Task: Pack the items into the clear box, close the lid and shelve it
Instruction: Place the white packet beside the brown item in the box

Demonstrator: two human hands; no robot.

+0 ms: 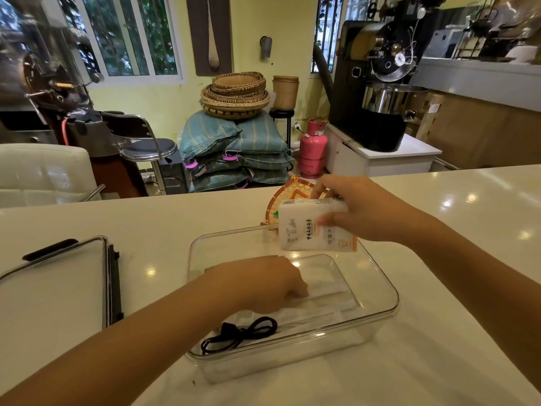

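The clear box (389, 300) stands open on the white counter in front of me. A coiled black cable (243, 335) lies in its near left corner. My left hand (263, 284) reaches into the box, fingers pressed down on a flat clear or white packet (319, 294) on the bottom. My right hand (360, 209) holds a white tissue pack (310, 227) with orange print, tilted above the box's far edge. The box's lid (55, 288), clear with black latches, lies flat to the left.
A woven tray (289, 194) with orange trim sits on the counter just behind the tissue pack. Beyond the counter's far edge are a white chair (44, 171), a stool, stacked sacks with baskets, a pink gas cylinder (313, 148) and a black roasting machine (377, 83).
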